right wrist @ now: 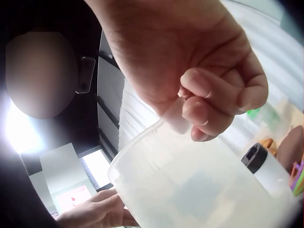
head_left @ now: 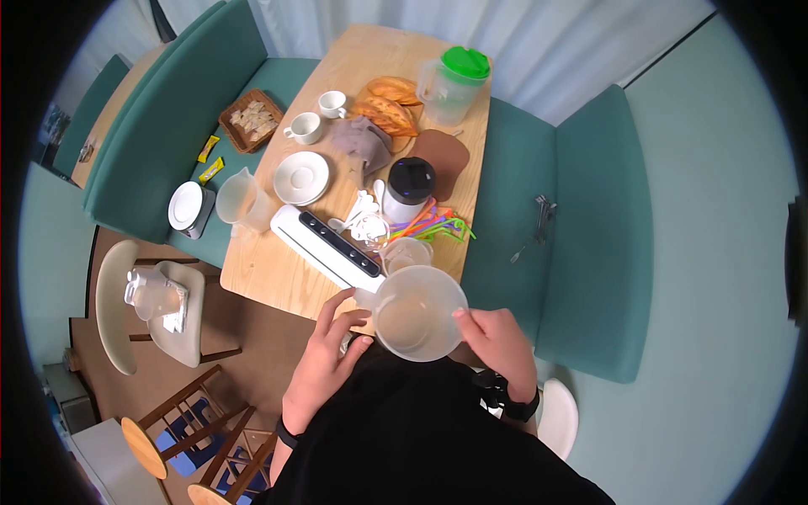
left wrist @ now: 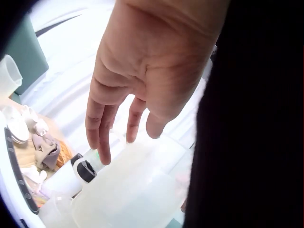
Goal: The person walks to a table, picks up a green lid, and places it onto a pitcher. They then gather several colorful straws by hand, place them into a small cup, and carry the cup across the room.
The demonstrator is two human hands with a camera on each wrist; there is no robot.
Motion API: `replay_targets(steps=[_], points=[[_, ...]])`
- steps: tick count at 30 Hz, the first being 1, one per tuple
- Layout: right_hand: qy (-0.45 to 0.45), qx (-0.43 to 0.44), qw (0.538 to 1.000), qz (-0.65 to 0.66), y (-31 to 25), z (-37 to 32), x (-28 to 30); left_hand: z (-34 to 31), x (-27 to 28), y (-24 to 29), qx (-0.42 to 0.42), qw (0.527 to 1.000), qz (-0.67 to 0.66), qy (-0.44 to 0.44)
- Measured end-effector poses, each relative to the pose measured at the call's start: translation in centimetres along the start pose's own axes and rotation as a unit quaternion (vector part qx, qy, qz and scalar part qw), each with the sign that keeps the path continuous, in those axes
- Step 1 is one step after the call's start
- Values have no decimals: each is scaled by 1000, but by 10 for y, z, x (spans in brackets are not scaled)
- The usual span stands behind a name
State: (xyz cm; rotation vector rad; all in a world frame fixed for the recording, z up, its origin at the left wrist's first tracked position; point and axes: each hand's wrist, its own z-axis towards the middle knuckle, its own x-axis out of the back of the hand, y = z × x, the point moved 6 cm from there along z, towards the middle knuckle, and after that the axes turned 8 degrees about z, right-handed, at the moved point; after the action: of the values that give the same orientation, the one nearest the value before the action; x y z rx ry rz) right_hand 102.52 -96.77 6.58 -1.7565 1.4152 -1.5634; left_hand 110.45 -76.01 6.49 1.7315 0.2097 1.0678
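A translucent measuring jug [head_left: 418, 313], milky-clear with a wide round mouth and a small spout at 9 o'clock, is held just over the desk [head_left: 278, 282] at its 6 o'clock edge. At the jug's 3 o'clock, the right hand [head_left: 498, 338] grips it. Only the right wrist view shows those fingers curled round the handle [right wrist: 172, 118]. The left hand [head_left: 324, 358] is at 9 o'clock. The left wrist view shows its fingers [left wrist: 102, 128] nearly straight, grasping nothing, over the rim.
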Motion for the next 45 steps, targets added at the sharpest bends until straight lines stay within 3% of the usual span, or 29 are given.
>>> replay_targets(steps=[3,6,9,12,13,15,17,18,22,25,28,31,32,36,38,40,42,44,45], points=[[-48,48,996,-62,-13,5,-31,-18,15,-27,72,983,-128,106],[-92,79,989,-91,-25,10,-52,-29,31,-45,65,995,-17,76],[-121,155,973,-118,-27,19,-67,-38,37,-60,54,997,-18,54],[-205,88,974,-43,-35,44,-62,-44,43,-73,67,991,-89,72],[-201,48,974,88,-33,58,-52,-47,45,-76,77,987,-98,99],[-122,88,967,207,-32,105,-15,-59,47,-96,106,979,-93,148],[-50,164,959,228,-31,163,22,-64,47,-104,170,954,-132,209],[-58,189,961,193,-32,190,35,-66,47,-109,202,937,-151,240],[-96,127,956,247,-16,305,57,-82,37,-133,263,904,-108,321],[-7,120,968,219,7,397,64,-102,22,-145,325,866,-86,370],[-6,32,938,344,15,454,55,-127,3,-144,400,812,-82,418],[-41,44,896,441,34,512,45,-148,-12,-129,440,765,-94,461],[-72,49,871,483,42,529,43,-152,-16,-123,457,753,-89,464],[0,-111,729,675,50,562,48,-164,-29,-111,517,709,-86,472],[26,-72,750,657,65,570,64,-165,-34,-116,524,700,-87,477],[19,-4,802,596,64,551,93,-162,-36,-123,517,705,-99,475],[31,30,771,635,95,557,134,-157,-38,-133,489,719,-109,481],[16,15,722,691,94,515,165,-146,-36,-146,473,734,-127,470],[-54,56,707,703,91,500,177,-141,-34,-154,474,745,-132,451]])
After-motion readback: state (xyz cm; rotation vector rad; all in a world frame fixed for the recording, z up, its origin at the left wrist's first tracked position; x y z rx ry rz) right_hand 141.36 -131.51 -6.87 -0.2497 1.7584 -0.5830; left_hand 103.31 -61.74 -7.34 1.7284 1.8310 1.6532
